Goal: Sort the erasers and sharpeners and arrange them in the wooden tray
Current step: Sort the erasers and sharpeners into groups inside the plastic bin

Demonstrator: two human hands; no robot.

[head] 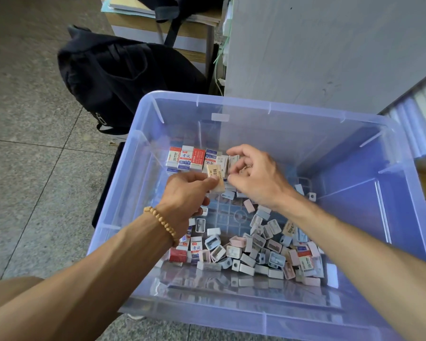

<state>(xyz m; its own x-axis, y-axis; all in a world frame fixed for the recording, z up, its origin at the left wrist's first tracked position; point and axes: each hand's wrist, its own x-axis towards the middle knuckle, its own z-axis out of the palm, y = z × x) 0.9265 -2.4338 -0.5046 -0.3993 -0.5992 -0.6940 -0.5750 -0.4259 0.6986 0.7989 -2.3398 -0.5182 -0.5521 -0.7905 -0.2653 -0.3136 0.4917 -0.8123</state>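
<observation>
Bare forearms, wooden bead bracelet on left wrist, no sleeves visible

The grey tiled floor holds a big see-through blue bin. A black backpack sits on the floor just behind the bin.

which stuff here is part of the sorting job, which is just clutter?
Job: cream eraser in left hand; right hand; upright eraser row; loose pile; plastic bin.
Clutter: black backpack; papers.

One plastic bin, two hands, one backpack, dozens of sharpeners
</observation>
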